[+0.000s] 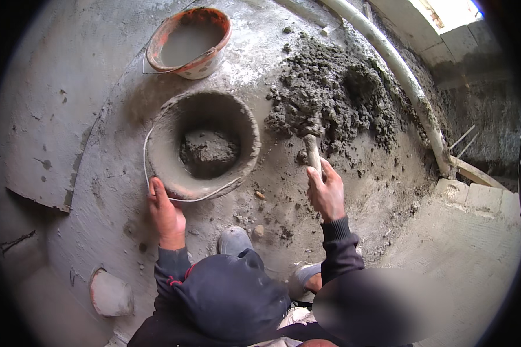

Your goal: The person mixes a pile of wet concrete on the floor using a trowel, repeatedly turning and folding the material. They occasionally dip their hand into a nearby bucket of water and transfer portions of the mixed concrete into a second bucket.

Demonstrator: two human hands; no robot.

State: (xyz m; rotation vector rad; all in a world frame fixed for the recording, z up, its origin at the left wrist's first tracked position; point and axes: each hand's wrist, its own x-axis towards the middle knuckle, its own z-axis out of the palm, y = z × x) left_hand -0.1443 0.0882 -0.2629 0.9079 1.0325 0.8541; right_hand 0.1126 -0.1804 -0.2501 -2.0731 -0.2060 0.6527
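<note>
My left hand (167, 214) grips the near left rim of a mortar-caked bucket (247, 126), its thumb on the rim beside the wire handle. A lump of grey mortar (210, 146) lies at the bottom of this bucket. My right hand (328, 191) is closed around the handle of a tool (312, 152), probably a trowel; its head is hidden in or covered by wet mortar. That end touches the near side of a crumbly mortar heap (325, 86) on the floor, right of the bucket.
An orange-rimmed bucket (219, 43) of cloudy liquid stands beyond the first. A long pale pole or pipe (395, 60) curves past the heap's right side. Concrete blocks (482, 197) line the right. A small mortar-crusted container (113, 292) lies at lower left. Shoes (235, 240) are near my hands.
</note>
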